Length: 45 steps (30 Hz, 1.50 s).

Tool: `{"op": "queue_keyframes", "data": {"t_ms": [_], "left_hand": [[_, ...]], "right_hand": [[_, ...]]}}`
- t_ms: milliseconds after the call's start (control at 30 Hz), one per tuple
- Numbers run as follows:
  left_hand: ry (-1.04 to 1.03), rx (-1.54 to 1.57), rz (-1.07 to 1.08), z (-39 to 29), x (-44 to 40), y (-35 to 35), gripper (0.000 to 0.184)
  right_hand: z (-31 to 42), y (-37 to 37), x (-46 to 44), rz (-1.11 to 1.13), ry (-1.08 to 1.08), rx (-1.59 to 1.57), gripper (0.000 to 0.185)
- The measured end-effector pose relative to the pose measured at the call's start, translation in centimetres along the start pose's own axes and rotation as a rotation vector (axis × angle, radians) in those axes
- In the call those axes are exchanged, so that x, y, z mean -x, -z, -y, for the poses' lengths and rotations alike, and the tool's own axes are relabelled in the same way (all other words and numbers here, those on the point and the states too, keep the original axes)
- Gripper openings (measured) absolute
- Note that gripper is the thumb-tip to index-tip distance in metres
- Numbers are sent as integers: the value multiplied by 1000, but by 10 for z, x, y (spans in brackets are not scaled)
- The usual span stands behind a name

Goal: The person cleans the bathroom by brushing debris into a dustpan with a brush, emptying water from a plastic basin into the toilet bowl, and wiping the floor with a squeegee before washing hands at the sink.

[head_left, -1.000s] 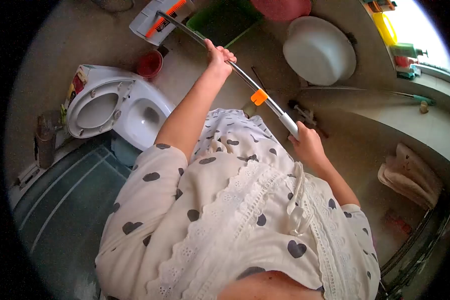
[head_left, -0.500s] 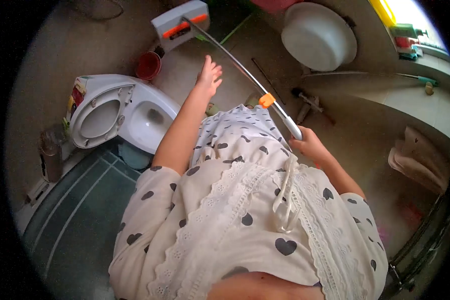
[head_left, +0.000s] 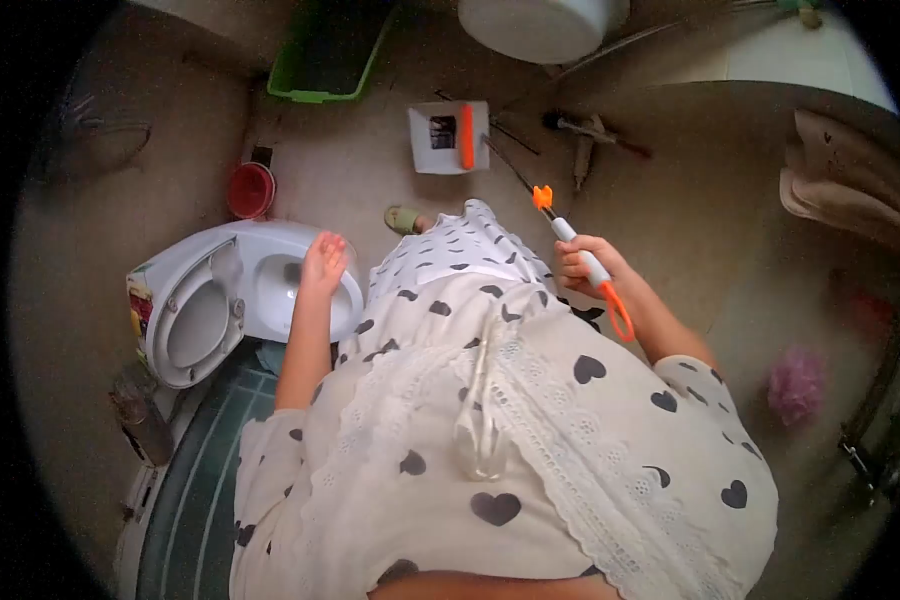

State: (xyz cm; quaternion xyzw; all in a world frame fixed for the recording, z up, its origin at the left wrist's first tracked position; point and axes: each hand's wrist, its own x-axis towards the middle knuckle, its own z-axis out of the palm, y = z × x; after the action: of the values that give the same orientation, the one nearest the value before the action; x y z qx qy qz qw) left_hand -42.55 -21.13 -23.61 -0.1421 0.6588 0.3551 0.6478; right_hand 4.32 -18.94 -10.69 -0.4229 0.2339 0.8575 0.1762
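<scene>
Holds the long-handled tool (head_left: 560,230) in the right grip (head_left: 615,265), closed round the pale handle just above the orange loop (head_left: 610,290), likely to steer the boxy white head (head_left: 425,155) from standing height, ahead of the green slipper (head_left: 403,220). Cannot tell whether touching floor (head_left: 340,150). Holds the left grip (head_left: 325,265) loosely open, empty, near the toilet bowl (head_left: 275,285), perhaps for balance.

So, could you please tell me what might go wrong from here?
Only the right grip holds the long-handled cleaning tool, so its white head might swing or twist. If it dips, it could knock the green slipper. The empty left grip appears close to the open toilet and might brush its rim.
</scene>
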Motion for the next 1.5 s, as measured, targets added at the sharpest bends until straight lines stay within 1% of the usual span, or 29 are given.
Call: {"op": "queue_keyframes", "data": {"t_ms": [33,67,200,300,333,433,500,567,600,700,733,833,867,967,1000,1067,1100,1133,1200,1233,1267,1367,1400,1500], "left_hand": [[-3,-10,-34,-4,8,1,41],[-6,-19,-67,-7,14,0,40],[-7,-90,-132,-25,25,-10,37],[7,-174,-158,-34,34,-23,37],[11,-213,-149,-38,36,-25,37],[12,-288,-112,-35,36,-32,37],[5,-327,-85,-33,39,-42,38],[4,-354,-70,-30,41,-49,32],[4,-367,-63,-29,42,-52,29],[16,-397,-46,-25,44,-62,30],[20,-404,-47,-24,44,-64,31],[28,-415,-48,-20,44,-68,32],[29,-414,-45,-18,44,-69,32],[32,-414,-40,-13,45,-69,33],[34,-413,-38,-12,45,-69,33],[37,-402,-36,-9,47,-70,36],[39,-397,-35,-9,47,-69,37],[40,-394,-27,-8,45,-66,37],[36,-379,-21,-6,41,-55,36],[40,-372,-39,-5,43,-51,35],[44,-366,-58,-4,46,-49,34],[35,-359,-70,-4,54,-45,31],[28,-358,-67,-7,55,-43,30],[49,-358,-54,-11,44,-22,29]], "right_hand": [[-2,3,-4,9,5,-69,9],[0,4,-3,-58,49,-58,12],[29,60,-8,65,76,-199,14],[38,92,3,7,105,-276,14],[34,100,7,-32,153,-288,14],[38,129,16,-129,204,-278,10],[41,149,26,-92,257,-296,11],[45,156,41,-53,309,-320,11],[47,161,45,-54,306,-368,14],[55,171,60,-104,309,-370,19],[57,177,63,-85,307,-345,22],[69,188,76,-123,266,-395,27],[76,204,78,-150,245,-409,34],[87,206,77,-478,521,-387,39],[89,208,81,-488,524,-379,33],[82,227,65,-436,750,-423,29],[79,225,60,-408,863,-443,27],[77,216,57,-497,893,-565,28],[69,221,34,-627,987,-268,32],[66,202,25,-682,1025,-111,35],[57,181,21,-778,1017,87,40],[52,149,14,-930,901,218,41],[49,150,12,-945,953,203,35],[38,171,14,-1007,1065,209,29]]}}
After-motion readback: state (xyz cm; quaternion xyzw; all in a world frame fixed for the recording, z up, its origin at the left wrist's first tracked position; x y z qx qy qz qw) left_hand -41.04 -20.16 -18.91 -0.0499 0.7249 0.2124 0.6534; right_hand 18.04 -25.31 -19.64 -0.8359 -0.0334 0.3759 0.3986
